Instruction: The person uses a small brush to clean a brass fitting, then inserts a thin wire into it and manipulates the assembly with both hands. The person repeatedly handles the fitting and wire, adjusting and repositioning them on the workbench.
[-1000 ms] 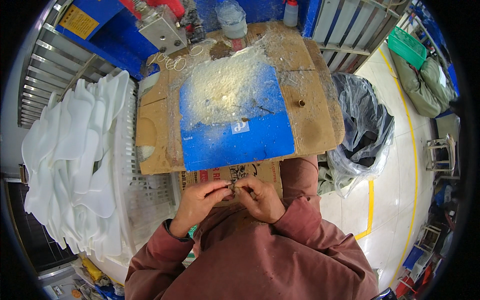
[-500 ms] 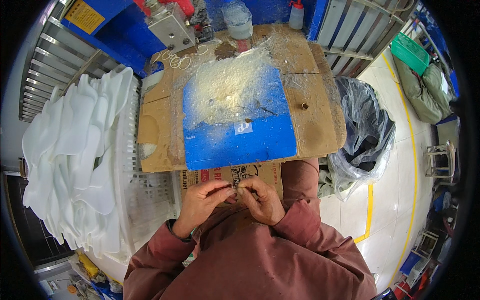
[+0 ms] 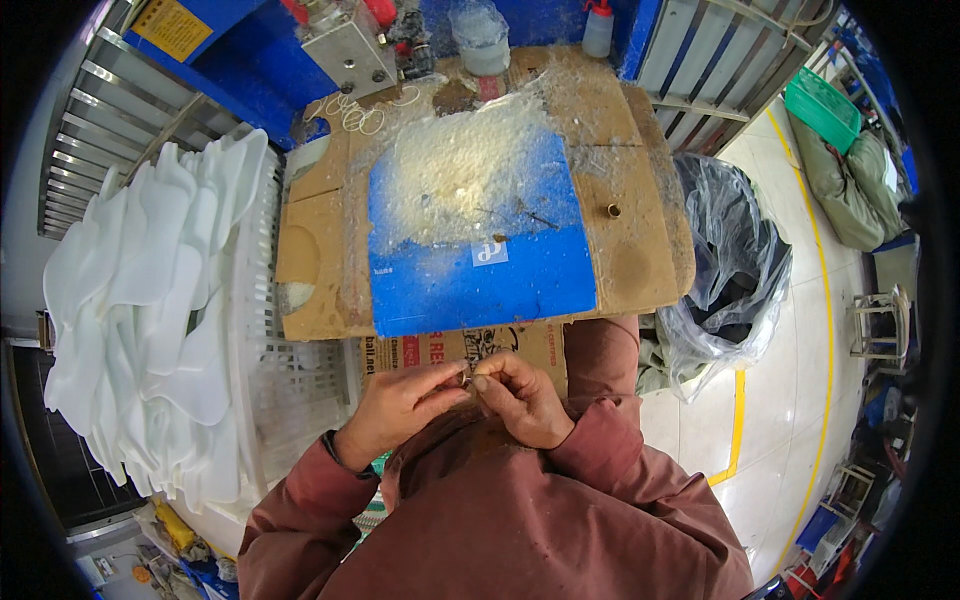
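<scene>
In front of my lap both hands meet, just below the near edge of a cardboard-covered bench (image 3: pixel 640 262). My left hand (image 3: pixel 405 410) is closed, thumb and fingers pinched toward a small shiny metal piece (image 3: pixel 465 379) that looks like a ring. From the other side my right hand (image 3: pixel 527 405) pinches at the same piece with thumb and forefinger. Fingertips cover most of it, so its exact kind is unclear. A blue sheet (image 3: pixel 490 290) lies on the bench, heaped with pale crumbly powder (image 3: pixel 450 170). To its right stands a small brass-coloured ring (image 3: pixel 613 211).
White paddle-shaped plastic pieces (image 3: pixel 150 310) pile up beside a white crate (image 3: pixel 262 400) on the left. A metal block (image 3: pixel 348 55), cord loops (image 3: pixel 362 118) and two bottles (image 3: pixel 480 45) line the back. A clear plastic bag (image 3: pixel 730 250) stands right.
My left hand has shifted slightly left and its fingers have straightened, showing more of the small metal piece. My right hand stays nearly in place, still pinching.
</scene>
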`<state>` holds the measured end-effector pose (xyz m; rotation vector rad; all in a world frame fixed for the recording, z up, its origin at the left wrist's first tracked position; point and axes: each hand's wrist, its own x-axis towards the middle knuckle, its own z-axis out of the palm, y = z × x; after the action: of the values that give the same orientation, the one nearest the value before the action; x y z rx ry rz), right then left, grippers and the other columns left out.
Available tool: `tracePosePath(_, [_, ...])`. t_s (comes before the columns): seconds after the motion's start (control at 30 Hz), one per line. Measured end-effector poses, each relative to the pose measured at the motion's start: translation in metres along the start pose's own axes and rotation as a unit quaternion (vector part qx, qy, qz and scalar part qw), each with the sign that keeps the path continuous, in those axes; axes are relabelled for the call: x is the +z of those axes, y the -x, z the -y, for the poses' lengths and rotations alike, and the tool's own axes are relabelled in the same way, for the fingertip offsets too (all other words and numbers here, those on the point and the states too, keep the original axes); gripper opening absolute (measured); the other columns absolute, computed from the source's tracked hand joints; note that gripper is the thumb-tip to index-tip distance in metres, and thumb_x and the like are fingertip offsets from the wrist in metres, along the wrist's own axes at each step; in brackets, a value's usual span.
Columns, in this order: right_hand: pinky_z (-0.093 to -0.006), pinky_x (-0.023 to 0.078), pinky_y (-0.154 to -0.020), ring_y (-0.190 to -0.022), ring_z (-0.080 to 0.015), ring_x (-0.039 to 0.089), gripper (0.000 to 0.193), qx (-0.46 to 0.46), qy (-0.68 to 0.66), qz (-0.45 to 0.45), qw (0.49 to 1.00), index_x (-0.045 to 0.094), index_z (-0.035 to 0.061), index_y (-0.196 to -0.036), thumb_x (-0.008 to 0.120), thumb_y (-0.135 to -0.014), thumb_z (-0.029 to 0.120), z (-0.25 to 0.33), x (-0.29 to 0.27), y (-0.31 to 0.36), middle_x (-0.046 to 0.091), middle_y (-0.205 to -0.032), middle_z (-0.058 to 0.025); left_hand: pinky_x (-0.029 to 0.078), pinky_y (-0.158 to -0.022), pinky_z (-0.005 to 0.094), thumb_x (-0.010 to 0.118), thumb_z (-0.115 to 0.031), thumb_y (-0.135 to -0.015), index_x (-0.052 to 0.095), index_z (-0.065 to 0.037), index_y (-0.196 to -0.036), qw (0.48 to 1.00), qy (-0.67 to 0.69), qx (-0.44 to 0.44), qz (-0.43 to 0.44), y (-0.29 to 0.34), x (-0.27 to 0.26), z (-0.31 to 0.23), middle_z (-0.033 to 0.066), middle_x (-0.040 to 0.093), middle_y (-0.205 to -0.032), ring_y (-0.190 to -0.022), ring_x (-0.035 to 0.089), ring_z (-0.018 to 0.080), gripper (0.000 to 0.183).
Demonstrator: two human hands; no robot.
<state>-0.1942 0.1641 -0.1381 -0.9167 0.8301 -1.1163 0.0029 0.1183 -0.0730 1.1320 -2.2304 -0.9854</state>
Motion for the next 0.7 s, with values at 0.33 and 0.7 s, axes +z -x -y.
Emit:
tracePosePath(0.33, [-0.0417, 0.053, -0.065, -0.079, -0.0378, 0.067, 0.013, -0.173, 0.311, -0.029, 0.934, 0.061, 0.0057, -0.103, 0.064, -0.090, 0.002, 0.009, 0.002, -0.001, 0.064, -0.089, -0.0167, 0.060, -0.075, 0.0281, 0.063, -0.014, -0.100, 0.068, 0.007, -0.109, 0.835, 0.446, -0.320, 0.029, 0.003, 0.008, -0.001, 0.0119, 0.073, -0.098, -0.084, 0.072, 0.0179, 0.023])
tracePosePath(0.7, [-0.0294, 0.049, -0.062, -0.070, -0.0115, 0.057, 0.007, 0.116, -0.094, 0.030, 0.988, 0.059, 0.0031, -0.101, 0.060, -0.099, 0.009, 0.002, -0.004, 0.000, 0.060, -0.082, -0.0004, 0.057, -0.063, 0.0282, 0.074, -0.007, -0.089, 0.068, -0.002, -0.119, 0.997, -0.053, 0.055, -0.018, 0.001, 0.003, -0.002, 0.0116, 0.074, -0.092, -0.073, 0.071, 0.0156, 0.032])
